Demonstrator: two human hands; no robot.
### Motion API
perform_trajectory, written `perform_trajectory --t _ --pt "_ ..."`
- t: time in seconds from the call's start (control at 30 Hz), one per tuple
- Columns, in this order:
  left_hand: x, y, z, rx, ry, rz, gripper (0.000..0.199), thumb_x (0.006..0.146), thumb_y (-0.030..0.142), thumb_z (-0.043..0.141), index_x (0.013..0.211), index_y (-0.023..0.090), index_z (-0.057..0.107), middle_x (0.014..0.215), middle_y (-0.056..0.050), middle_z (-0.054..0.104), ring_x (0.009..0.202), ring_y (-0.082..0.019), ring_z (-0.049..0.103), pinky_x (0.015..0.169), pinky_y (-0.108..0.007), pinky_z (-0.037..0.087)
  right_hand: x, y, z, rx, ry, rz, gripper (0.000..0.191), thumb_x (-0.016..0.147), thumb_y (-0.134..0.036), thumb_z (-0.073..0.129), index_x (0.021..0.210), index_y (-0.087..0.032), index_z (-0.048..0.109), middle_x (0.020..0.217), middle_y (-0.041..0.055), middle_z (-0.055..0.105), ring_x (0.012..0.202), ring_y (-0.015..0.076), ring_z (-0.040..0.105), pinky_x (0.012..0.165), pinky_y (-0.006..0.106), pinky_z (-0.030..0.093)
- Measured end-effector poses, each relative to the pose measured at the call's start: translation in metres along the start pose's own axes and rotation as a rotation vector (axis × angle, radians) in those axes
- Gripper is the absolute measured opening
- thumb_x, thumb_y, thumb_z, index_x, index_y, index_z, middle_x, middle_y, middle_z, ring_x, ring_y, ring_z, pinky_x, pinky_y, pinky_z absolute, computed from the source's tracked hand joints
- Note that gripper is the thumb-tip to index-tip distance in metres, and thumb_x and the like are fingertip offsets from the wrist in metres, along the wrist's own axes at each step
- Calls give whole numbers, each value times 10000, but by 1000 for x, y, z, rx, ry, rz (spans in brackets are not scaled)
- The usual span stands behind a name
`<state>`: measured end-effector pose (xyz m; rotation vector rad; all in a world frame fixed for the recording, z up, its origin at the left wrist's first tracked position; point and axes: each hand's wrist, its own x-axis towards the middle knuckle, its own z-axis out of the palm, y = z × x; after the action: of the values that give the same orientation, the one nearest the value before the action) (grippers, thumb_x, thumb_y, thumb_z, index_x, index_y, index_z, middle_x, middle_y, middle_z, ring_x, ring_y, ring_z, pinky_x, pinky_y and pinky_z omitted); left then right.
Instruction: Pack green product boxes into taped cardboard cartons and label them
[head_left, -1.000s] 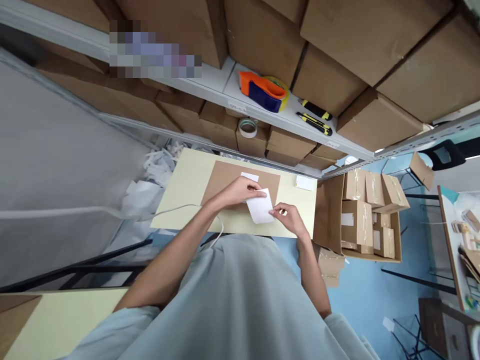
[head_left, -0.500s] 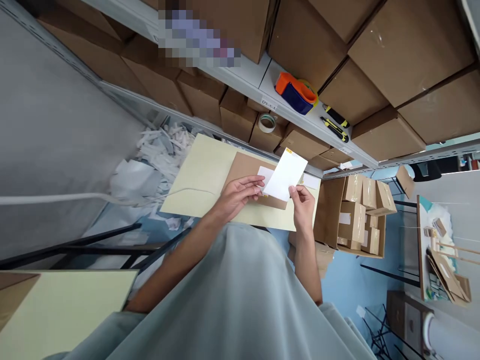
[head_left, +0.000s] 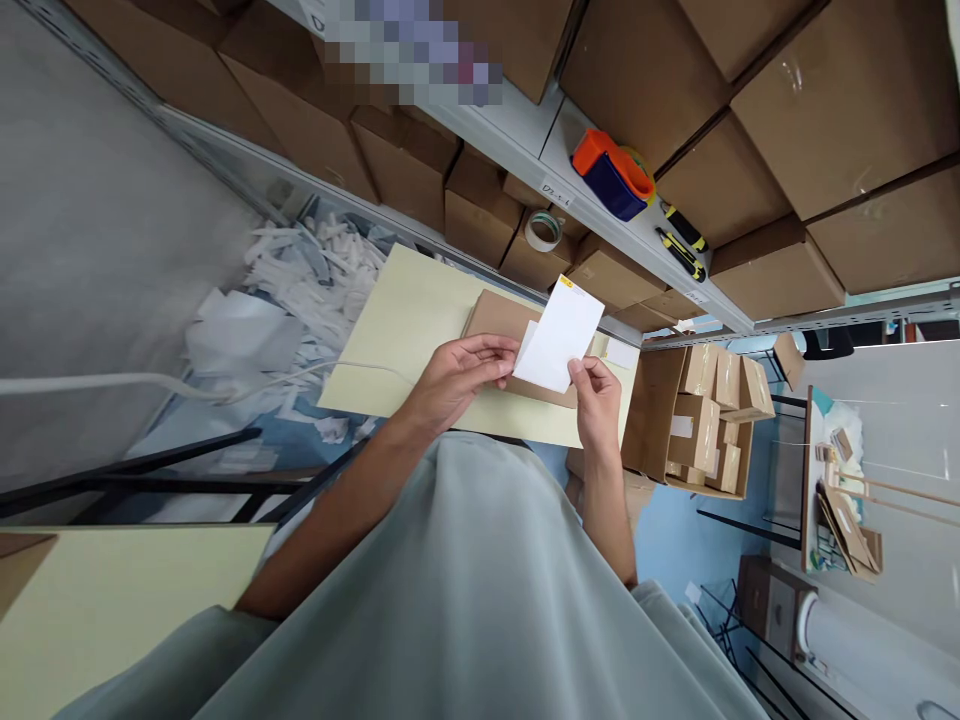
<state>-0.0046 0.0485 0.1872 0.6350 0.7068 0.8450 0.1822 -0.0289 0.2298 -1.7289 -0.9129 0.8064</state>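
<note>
well, right hand [head_left: 598,402] pinches white label [head_left: 561,335]; left hand [head_left: 452,382], half-spread, beside it

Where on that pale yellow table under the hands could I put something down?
The widest bare patch of the table lies left of the brown cardboard, toward the paper scraps, beyond the white cable. A narrower strip lies between cardboard and shirt. It's crowded in the middle, where the left hand and right hand are at the white paper.
</note>
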Motion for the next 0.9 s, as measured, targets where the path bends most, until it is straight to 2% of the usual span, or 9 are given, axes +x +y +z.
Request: perform_trajectory --t 0.13,0.27,0.4,0.7,0.8,0.9 --pt "1 2 -7 22 7 -16 381 647 363 921 965 171 833 815 -52 690 744 -175 628 672 -329 539 1 -1 11 1 -5 6 440 883 -675 780 834 -245 701 801 11 652 787 192 583 760 338 511" --pt "0 7 -12 62 -9 -33 408 653 369 903 1004 171 837 876 -77 733 770 -205 673 702 -359 547 3 -1 16 -32 6 9 453 898 -688 752 829 -246 685 806 15 659 792 193 593 757 336 512" --pt "-4 9 -13 121 -49 -29 318 668 386 889 906 182 834 813 -93 755 771 -233 690 692 -372 542 5 -1 17 -19 10 -12 435 913 -667 749 824 -247 677 779 4 639 768 185 583 750 332 503" --pt "-6 13 -3 309 12 60 249 716 455 856 735 220 780 767 -84 724 692 -211 622 559 -338 458 13 -1 9 -39 -1 8 439 908 -674 752 834 -245 696 781 4 649 768 185 593 754 336 513" --pt "-3 13 1 348 3 86 240 739 458 833 731 229 762 763 -76 700 688 -208 616 537 -329 443 19 5 6 -44 -14 13 433 911 -668 752 845 -241 718 791 9 667 771 184 604 750 335 521" --pt "-1 9 4 375 -10 99 243 748 465 816 768 229 760 812 -73 697 712 -208 626 543 -319 451 24 16 8 -85 -33 49 444 866 -667 803 943 -232 759 762 -5 663 718 172 583 714 331 521"
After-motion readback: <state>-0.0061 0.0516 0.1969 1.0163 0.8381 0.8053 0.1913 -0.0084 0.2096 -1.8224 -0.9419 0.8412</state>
